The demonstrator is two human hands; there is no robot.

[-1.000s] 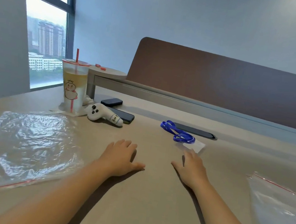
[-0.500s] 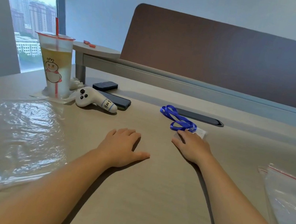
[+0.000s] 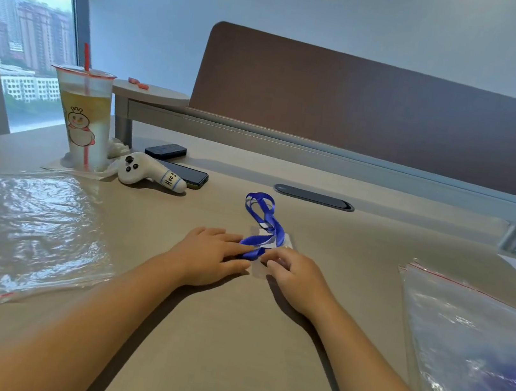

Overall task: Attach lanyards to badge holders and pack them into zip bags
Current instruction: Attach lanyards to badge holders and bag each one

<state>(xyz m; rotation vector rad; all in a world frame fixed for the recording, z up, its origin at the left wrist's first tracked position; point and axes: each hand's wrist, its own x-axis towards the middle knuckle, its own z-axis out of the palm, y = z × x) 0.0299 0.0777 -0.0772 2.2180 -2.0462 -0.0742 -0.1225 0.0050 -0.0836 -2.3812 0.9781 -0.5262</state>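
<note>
Our left hand [image 3: 207, 254] lies flat against the limp blue lanyard [image 3: 262, 226] while our right hand [image 3: 296, 276] curls at the clear, slippery-looking holder [image 3: 286, 241], best pinched by its edge.

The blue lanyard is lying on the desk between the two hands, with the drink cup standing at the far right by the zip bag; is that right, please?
Not quite: the head view shows the drink cup at the far left, near the window. The blue lanyard does lie between the left hand and right hand.

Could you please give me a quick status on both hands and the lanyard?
Left hand and right hand both fingering the blue lanyard on the badge holder. Not bagged yet. Nothing blocking.
</note>
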